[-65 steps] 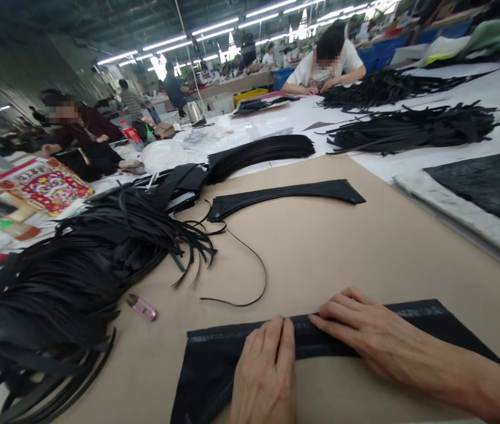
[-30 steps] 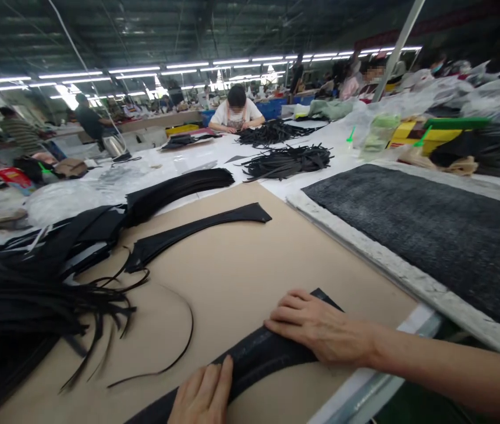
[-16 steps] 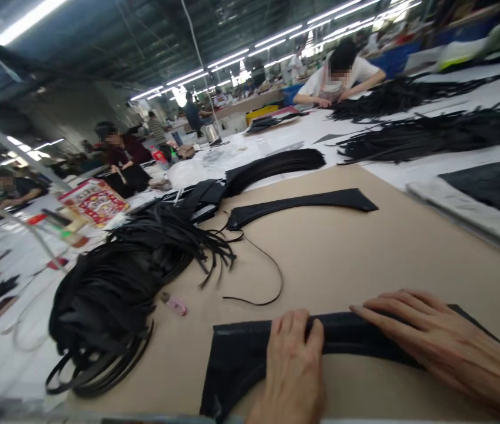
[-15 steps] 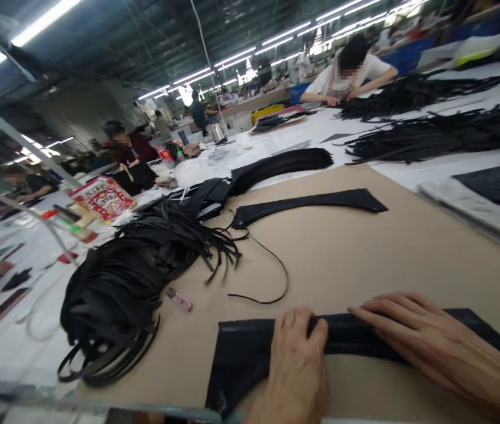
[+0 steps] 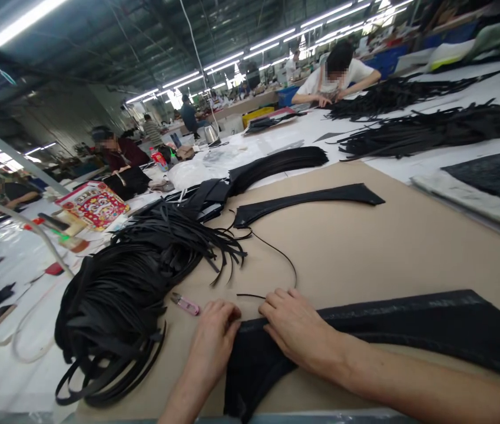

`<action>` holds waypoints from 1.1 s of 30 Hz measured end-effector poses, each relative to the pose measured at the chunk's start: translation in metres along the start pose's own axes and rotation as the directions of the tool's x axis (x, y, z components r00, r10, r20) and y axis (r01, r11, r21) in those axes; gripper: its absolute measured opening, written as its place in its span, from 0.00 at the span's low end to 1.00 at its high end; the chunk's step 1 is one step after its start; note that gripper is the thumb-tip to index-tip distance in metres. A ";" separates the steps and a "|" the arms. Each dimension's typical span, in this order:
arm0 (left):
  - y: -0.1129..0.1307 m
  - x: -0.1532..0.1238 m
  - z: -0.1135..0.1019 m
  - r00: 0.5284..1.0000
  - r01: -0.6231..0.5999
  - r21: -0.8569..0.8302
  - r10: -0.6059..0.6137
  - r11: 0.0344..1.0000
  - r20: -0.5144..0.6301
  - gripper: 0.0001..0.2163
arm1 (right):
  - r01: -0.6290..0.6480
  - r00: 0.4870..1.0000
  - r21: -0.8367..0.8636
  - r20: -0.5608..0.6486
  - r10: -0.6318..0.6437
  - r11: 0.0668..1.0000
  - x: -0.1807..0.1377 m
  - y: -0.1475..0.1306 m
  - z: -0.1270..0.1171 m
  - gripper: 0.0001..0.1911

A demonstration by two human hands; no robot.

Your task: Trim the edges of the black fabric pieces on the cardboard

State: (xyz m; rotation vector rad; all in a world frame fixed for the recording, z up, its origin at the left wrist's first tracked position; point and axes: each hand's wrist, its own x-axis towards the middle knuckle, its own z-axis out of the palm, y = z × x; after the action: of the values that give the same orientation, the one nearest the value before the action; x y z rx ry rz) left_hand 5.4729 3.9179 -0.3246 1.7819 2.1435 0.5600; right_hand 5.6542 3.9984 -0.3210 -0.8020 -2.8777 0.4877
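A curved black fabric piece (image 5: 400, 318) with wide, flared ends lies on the tan board near me, a faint greyish band along its far edge. At its far left corner, my left hand (image 5: 218, 324) is closed, thumb and fingers pinching the edge. Just to the right, my right hand (image 5: 296, 327) curls its fingers over the same far edge, thumb tucked under. What lies beneath the fingertips is hidden. Pink thread snips (image 5: 185, 304) rest just left of my left hand. A thin black cord (image 5: 282, 254) curves across the board beyond my right hand.
A heap of black strips (image 5: 112, 306) stands at left on the tan board (image 5: 426, 247). Further back lie another curved black piece (image 5: 307, 200) and a stack of similar ones (image 5: 280, 165). Strip bundles (image 5: 435, 129) lie at the far right. A person (image 5: 335, 76) works across the table.
My right hand has slid left along the far edge, from lying flat to curling over it. My left hand has moved left to the corner. The view has shifted slightly.
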 end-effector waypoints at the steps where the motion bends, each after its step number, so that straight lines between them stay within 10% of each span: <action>1: 0.001 0.001 0.000 1.000 -0.008 0.003 0.008 1.000 0.018 0.07 | -0.010 1.000 -0.013 -0.001 0.010 1.000 0.003 -0.001 0.002 0.05; 20: 0.000 0.000 -0.003 0.977 -0.063 0.023 0.057 0.998 0.204 0.10 | 0.100 0.994 0.016 0.045 -0.101 0.995 0.010 0.013 -0.003 0.07; 33: -0.015 -0.006 -0.001 0.982 -0.135 -0.168 0.154 0.976 0.107 0.08 | 0.295 0.955 0.087 -0.013 -0.295 0.951 0.004 0.031 0.007 0.04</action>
State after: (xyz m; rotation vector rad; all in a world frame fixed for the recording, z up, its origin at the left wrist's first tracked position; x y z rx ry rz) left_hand 5.4606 3.9095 -0.3315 1.8428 1.8458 0.6248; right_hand 5.6641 4.0235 -0.3374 -0.3468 -2.8803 0.5712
